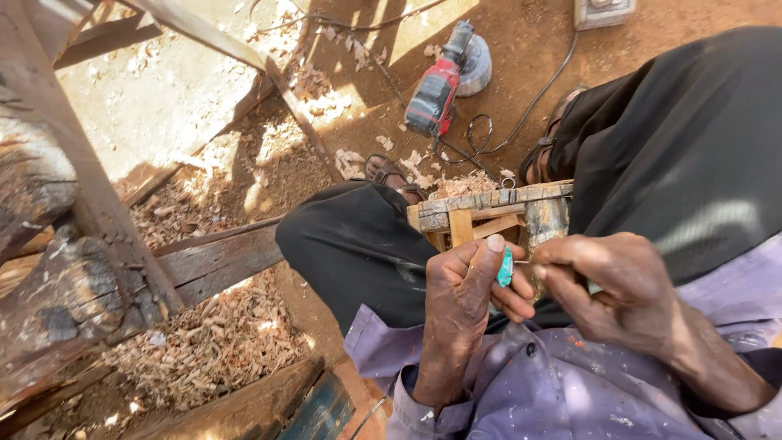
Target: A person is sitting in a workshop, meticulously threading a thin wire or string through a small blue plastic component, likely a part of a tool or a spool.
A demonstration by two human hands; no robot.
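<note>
A small flat turquoise plastic piece (505,267) is pinched in the left hand (466,289) above the lap; the right hand (611,285), fingers closed, holds a thin metal sliver to it, over a small wooden stool (481,213).

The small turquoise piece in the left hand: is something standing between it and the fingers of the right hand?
Nothing visible does. The left hand pinches the small turquoise piece upright, and the right hand is right beside it, its fingertips almost at the piece. Only a thin, pale pin-like sliver bridges the gap.

No packages, no labels, no signs — no screens
</note>
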